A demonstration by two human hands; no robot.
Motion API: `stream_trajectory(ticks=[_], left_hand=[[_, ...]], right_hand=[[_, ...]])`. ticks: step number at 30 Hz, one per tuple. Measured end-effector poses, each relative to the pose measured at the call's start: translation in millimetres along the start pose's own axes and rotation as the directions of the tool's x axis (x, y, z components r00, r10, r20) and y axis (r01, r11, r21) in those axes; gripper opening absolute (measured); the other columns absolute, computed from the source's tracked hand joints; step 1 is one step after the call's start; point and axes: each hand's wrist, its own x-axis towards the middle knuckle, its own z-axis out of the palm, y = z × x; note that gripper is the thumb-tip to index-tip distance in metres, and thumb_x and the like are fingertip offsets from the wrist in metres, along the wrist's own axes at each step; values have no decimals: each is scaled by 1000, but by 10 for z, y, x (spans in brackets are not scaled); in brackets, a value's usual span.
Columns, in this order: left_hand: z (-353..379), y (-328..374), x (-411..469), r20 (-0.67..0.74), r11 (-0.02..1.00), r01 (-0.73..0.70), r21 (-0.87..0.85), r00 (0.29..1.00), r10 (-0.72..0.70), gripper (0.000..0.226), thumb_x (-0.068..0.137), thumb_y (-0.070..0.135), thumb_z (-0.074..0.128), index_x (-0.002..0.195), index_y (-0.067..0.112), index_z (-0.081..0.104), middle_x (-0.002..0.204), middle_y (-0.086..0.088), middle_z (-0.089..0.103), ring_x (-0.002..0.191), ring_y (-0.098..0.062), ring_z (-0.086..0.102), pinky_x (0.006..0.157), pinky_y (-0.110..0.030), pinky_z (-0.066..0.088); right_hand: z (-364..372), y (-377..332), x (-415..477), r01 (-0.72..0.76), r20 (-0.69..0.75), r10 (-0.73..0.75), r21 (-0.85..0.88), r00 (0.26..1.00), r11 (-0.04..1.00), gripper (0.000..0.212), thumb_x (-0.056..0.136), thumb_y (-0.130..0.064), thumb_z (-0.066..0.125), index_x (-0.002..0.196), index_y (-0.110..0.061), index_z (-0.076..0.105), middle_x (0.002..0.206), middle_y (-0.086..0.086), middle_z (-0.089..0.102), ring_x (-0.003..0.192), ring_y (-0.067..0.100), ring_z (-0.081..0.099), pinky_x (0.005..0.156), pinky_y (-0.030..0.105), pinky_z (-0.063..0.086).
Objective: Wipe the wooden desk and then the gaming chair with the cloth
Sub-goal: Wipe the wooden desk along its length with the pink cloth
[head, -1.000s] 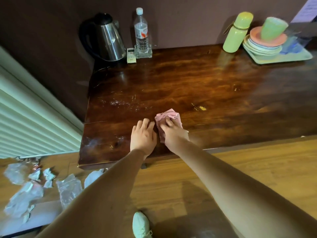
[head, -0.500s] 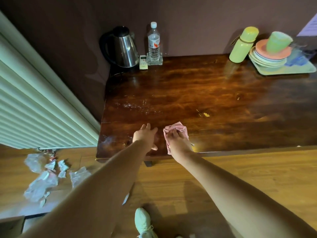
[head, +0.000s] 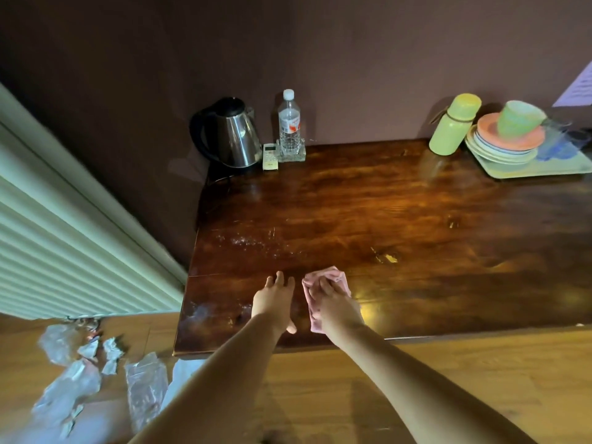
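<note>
The dark glossy wooden desk (head: 400,219) fills the middle of the head view, with a dusty white smear toward its left side. A small pink cloth (head: 339,278) lies on the desk near the front edge. My right hand (head: 333,299) presses down on the cloth with the fingers spread over it. Just left of it, my left hand (head: 275,299) rests flat on the bare wood, fingers straight, holding nothing. No gaming chair is in view.
At the back left stand a steel kettle (head: 235,136), a small remote (head: 270,152) and a water bottle (head: 290,126). Back right holds a green flask (head: 453,128) and a tray (head: 541,168) of plates with a green cup. Crumpled plastic litter (head: 80,370) lies on the floor left.
The view has pulled back and lifted, so the desk looks farther off. Both hands with the cloth have slid slightly toward the front edge. The left hand stays flat beside the cloth.
</note>
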Motion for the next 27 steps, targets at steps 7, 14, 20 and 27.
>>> stream_trajectory(ticks=[7, 14, 20, 27], left_hand=[[-109, 22, -95, -9, 1000, 6, 21, 1000, -6, 121, 64, 45, 98, 161, 16, 31, 170, -7, 23, 153, -28, 33, 108, -44, 53], [-188, 73, -157, -27, 999, 41, 5, 999, -41, 118, 59, 48, 100, 154, 18, 36, 154, -3, 38, 140, -26, 43, 98, -40, 58], [-67, -2, -55, -31, 1000, 23, -8, 999, -24, 119, 56, 49, 101, 154, 19, 40, 155, -1, 37, 139, -27, 42, 95, -43, 57], [-80, -36, 34, -10, 999, 30, 18, 1000, -30, 134, 52, 57, 100, 159, 22, 27, 162, -9, 23, 151, -29, 27, 110, -45, 48]], right_hand=[[-67, -112, 171, -19, 46, 21, -52, 999, 998, 94, 92, -38, 70, 164, -9, 17, 160, 14, 33, 152, 32, 28, 124, 44, 31], [162, -338, -238, 24, 30, -22, -59, 999, 998, 62, 97, -22, 56, 154, -4, 36, 155, 16, 44, 149, 32, 35, 124, 44, 27], [-144, -213, 314, -29, -37, 29, 1, 999, 1000, 85, 89, -47, 72, 158, -19, 32, 152, 10, 42, 143, 29, 36, 107, 41, 46], [-215, -174, 563, -71, -28, 71, 21, 997, 997, 82, 97, -39, 70, 163, -20, 24, 164, 8, 31, 152, 28, 25, 113, 41, 41]])
